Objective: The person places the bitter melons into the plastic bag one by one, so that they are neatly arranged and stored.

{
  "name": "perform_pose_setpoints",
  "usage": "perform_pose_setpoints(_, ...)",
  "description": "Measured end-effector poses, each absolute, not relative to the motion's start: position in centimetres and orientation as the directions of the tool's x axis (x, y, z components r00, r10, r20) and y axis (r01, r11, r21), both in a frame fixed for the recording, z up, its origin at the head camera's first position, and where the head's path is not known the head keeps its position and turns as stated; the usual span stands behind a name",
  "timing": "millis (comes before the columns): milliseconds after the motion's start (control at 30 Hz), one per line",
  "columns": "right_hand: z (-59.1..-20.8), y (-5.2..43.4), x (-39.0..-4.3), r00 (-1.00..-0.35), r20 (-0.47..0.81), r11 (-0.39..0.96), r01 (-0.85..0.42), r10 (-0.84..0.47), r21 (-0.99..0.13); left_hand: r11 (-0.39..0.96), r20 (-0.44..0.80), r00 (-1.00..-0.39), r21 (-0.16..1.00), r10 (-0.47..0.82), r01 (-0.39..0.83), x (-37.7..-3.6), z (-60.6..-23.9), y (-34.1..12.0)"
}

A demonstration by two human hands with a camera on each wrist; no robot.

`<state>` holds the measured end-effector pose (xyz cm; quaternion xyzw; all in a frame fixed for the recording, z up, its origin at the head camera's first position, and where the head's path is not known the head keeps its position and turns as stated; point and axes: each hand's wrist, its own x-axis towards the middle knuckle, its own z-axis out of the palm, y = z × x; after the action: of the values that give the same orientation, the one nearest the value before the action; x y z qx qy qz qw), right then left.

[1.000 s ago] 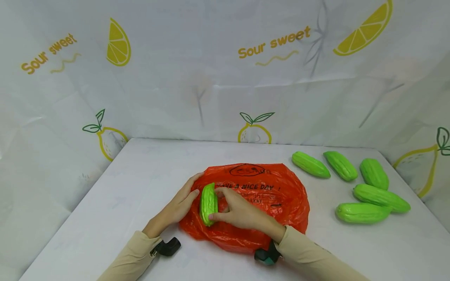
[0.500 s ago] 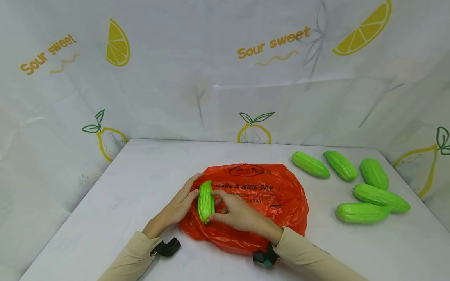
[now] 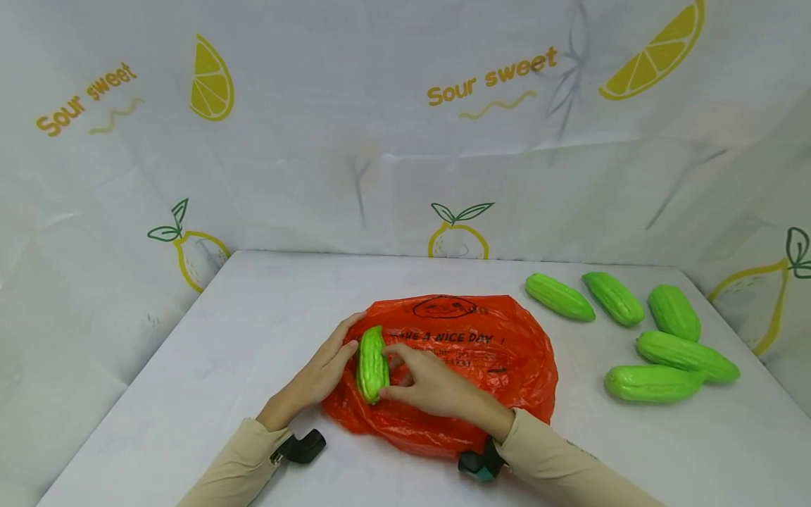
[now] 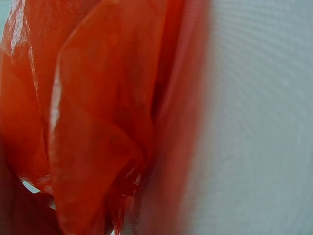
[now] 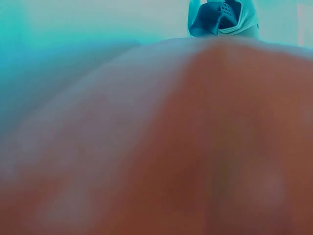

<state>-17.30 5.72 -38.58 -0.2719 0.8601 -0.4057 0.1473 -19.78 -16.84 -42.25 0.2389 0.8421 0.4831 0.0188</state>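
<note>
A bright green, ribbed bitter melon stands lengthwise over the left part of a crumpled red plastic bag. My right hand pinches it from the right, index finger by its upper half and thumb near its lower end. My left hand lies along the bag's left edge with fingers extended, its thumb close to the melon's left side. Folds of the red plastic bag fill much of the left wrist view. A blurred skin-toned surface covers most of the right wrist view.
Several more bitter melons lie on the right side of the white table, two of them overlapping. A white printed cloth hangs behind the table. Black wrist devices sit under both sleeves.
My right hand and the bitter melon have shifted slightly left, closer to the left thumb, and the melon's top has tipped a little left. The left hand has stayed put.
</note>
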Motion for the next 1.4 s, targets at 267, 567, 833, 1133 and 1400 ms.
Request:
perform_pose_setpoints(267,-38.1,6.3,-17.3,-0.814,-0.037,0.537,-0.348,-0.58,-0.768,0.411,0.201,-0.881,0.825,0.428,0.388,-19.8,-42.3,-16.9)
perform_pose_setpoints(567,-37.8,6.8,-17.3,-0.817,-0.028,0.531,-0.348,-0.576,-0.773,0.414,0.192,-0.885,0.828,0.423,0.377,-19.8,-42.2,-16.9)
perform_pose_setpoints(833,-37.5,7.2,-17.2,-0.824,-0.003,0.519,-0.354,-0.566,-0.778,0.418,0.189,-0.887,0.827,0.421,0.375,-19.7,-42.2,-16.9)
perform_pose_setpoints(1133,-36.8,8.1,-17.1,-0.817,-0.001,0.514,-0.362,-0.576,-0.778,0.423,0.191,-0.888,0.825,0.418,0.376,-19.8,-42.3,-16.8)
perform_pose_setpoints(1400,-35.2,9.8,-16.9,-0.836,0.011,0.531,-0.359,-0.549,-0.768,0.432,0.19,-0.891,0.821,0.411,0.374,-19.8,-42.3,-16.8)
